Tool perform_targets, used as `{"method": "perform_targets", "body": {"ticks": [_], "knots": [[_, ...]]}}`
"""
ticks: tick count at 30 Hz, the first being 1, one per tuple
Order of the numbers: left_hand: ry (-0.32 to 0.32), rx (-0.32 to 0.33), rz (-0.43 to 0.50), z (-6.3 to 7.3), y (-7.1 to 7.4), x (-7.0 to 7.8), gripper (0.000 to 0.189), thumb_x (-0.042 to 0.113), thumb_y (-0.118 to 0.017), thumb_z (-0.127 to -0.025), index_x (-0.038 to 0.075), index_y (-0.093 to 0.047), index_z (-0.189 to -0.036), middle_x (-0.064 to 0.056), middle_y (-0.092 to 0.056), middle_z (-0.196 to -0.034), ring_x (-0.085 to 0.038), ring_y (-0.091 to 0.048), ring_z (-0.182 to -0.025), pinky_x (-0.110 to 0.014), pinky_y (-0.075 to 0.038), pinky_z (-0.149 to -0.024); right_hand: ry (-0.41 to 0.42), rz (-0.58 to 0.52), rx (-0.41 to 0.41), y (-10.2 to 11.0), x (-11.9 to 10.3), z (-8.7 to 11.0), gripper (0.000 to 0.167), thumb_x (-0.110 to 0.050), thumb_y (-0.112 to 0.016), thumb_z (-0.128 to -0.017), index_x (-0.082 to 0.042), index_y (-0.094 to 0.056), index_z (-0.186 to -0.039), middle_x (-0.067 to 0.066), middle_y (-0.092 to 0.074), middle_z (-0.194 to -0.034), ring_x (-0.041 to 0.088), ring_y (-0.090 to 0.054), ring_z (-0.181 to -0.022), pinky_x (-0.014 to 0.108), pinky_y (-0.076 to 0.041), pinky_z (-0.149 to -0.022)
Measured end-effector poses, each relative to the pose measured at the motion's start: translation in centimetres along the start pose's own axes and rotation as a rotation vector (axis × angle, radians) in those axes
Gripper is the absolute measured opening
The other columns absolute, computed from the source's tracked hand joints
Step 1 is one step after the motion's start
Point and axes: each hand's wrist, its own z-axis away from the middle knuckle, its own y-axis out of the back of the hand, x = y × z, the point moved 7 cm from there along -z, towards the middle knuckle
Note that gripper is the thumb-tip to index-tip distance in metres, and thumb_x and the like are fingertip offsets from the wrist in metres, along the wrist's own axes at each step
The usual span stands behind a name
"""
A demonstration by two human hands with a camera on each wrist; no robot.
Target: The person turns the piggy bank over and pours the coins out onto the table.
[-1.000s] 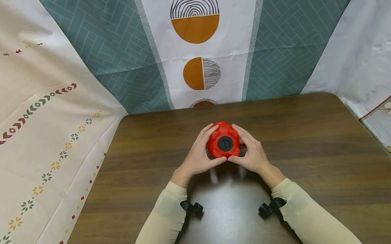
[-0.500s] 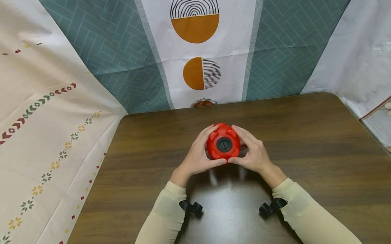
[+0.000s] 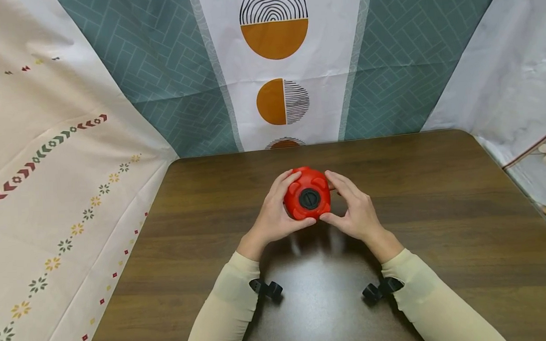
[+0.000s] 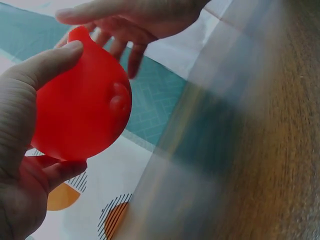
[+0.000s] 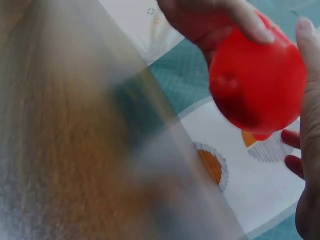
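A red, round, knobbly ball [image 3: 296, 206] with a black slotted plug [image 3: 309, 199] in its face is held up over the table. My left hand [image 3: 271, 219] grips it from the left, thumb beneath and fingers round the upper side. The left wrist view shows the smooth red back of the ball [image 4: 82, 107], with the left thumb [image 4: 52, 62] pressed on it. Just off its right side, my right hand [image 3: 357, 217] stands with fingers spread and a gap to the ball. That gap also shows in the left wrist view, where the right hand [image 4: 145, 20] is apart from it.
The brown wooden table [image 3: 202, 203] lies under both hands. Behind it hangs a teal and white patterned cloth [image 3: 387, 86], with a cream cloth [image 3: 75, 187] at the left and a white cloth [image 3: 513, 82] at the right. Black wrist cameras [image 3: 272, 290] sit on the sleeves.
The ball has moved slightly left and up with my left hand. My right hand, which held its right side before, has let go and opened a gap.
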Motion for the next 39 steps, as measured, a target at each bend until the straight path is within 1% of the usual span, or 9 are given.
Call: {"method": "perform_targets", "body": {"ticks": [4, 8, 12, 14, 16, 22, 30, 35, 39], "knots": [[0.004, 0.001, -0.012, 0.0, -0.1, -0.1, 0.094, 0.03, -0.086, -0.07, 0.022, -0.032, -0.147, -0.005, -0.028, -0.152, -0.019, -0.033, -0.135, -0.037, -0.047, -0.097, 0.024, -0.088, 0.092, 0.8, -0.9, -0.5, 0.07, -0.052, -0.066, -0.085, -0.005, -0.053, -0.136, 0.01, -0.056, -0.134, 0.03, -0.059, -0.109, 0.024, -0.047, -0.093], [-0.003, 0.004, 0.001, 0.0, -0.3, -0.2, 0.091, 0.029, -0.086, -0.07, 0.021, -0.035, -0.145, -0.005, -0.028, -0.152, -0.02, -0.034, -0.134, -0.035, -0.048, -0.096, 0.053, -0.113, 0.113, 0.8, -1.7, -0.8, 0.051, -0.035, -0.073, -0.084, -0.005, -0.062, -0.123, 0.014, -0.056, -0.132, 0.029, -0.056, -0.116, 0.022, -0.043, -0.099], [-0.008, 0.011, 0.005, 0.0, -0.3, -0.2, 0.089, 0.029, -0.086, -0.069, 0.02, -0.036, -0.142, -0.006, -0.028, -0.152, -0.02, -0.035, -0.133, -0.034, -0.048, -0.096, 0.055, -0.112, 0.089, 0.5, -2.3, -1.1, 0.035, -0.014, -0.079, -0.075, -0.007, -0.07, -0.108, 0.014, -0.054, -0.135, 0.03, -0.053, -0.119, 0.035, -0.048, -0.096], [-0.011, 0.016, 0.005, 0.0, -0.3, -0.1, 0.088, 0.029, -0.086, -0.069, 0.019, -0.037, -0.141, -0.006, -0.028, -0.152, -0.02, -0.035, -0.133, -0.034, -0.047, -0.097, 0.054, -0.108, 0.08, 0.4, -2.5, -1.2, 0.029, -0.009, -0.08, -0.072, -0.008, -0.073, -0.1, 0.014, -0.053, -0.135, 0.03, -0.052, -0.119, 0.044, -0.049, -0.094], [-0.017, 0.02, 0.003, 0.0, -0.3, 0.0, 0.088, 0.029, -0.087, -0.068, 0.019, -0.037, -0.14, -0.007, -0.028, -0.151, -0.02, -0.036, -0.133, -0.034, -0.047, -0.098, 0.054, -0.104, 0.075, 0.4, -2.7, -1.3, 0.023, -0.008, -0.08, -0.072, -0.009, -0.074, -0.094, 0.014, -0.053, -0.136, 0.03, -0.051, -0.12, 0.05, -0.048, -0.093], [-0.042, 0.009, -0.021, 0.0, -0.6, 0.4, 0.087, 0.03, -0.087, -0.068, 0.016, -0.037, -0.138, -0.01, -0.028, -0.151, -0.021, -0.038, -0.132, -0.034, -0.047, -0.097, 0.057, -0.056, 0.065, 0.3, -2.9, -1.3, 0.011, -0.013, -0.077, -0.076, -0.009, -0.075, -0.086, 0.013, -0.053, -0.136, 0.03, -0.05, -0.121, 0.05, -0.048, -0.092], [-0.045, 0.011, -0.086, -0.1, -0.7, 0.6, 0.087, 0.033, -0.087, -0.067, 0.016, -0.038, -0.138, -0.01, -0.028, -0.151, -0.022, -0.038, -0.132, -0.034, -0.048, -0.096, 0.026, -0.007, 0.045, 0.3, -2.9, -1.4, 0.008, -0.01, -0.076, -0.077, -0.008, -0.075, -0.085, 0.013, -0.054, -0.135, 0.028, -0.049, -0.121, 0.047, -0.049, -0.091], [-0.041, 0.015, -0.093, 0.0, -0.8, 0.7, 0.086, 0.033, -0.087, -0.068, 0.016, -0.039, -0.138, -0.01, -0.029, -0.151, -0.022, -0.038, -0.133, -0.035, -0.048, -0.096, -0.001, -0.017, 0.046, 0.3, -2.8, -1.4, 0.009, -0.004, -0.076, -0.076, -0.008, -0.075, -0.084, 0.013, -0.056, -0.132, 0.03, -0.05, -0.118, 0.05, -0.049, -0.089], [-0.043, 0.016, -0.094, 0.0, -1.0, 0.7, 0.086, 0.034, -0.087, -0.068, 0.016, -0.04, -0.137, -0.011, -0.029, -0.151, -0.023, -0.039, -0.131, -0.035, -0.048, -0.096, -0.019, -0.031, 0.059, 0.5, -2.8, -1.3, 0.007, -0.004, -0.075, -0.077, -0.007, -0.076, -0.082, 0.014, -0.057, -0.13, 0.032, -0.052, -0.116, 0.051, -0.05, -0.088]]}}
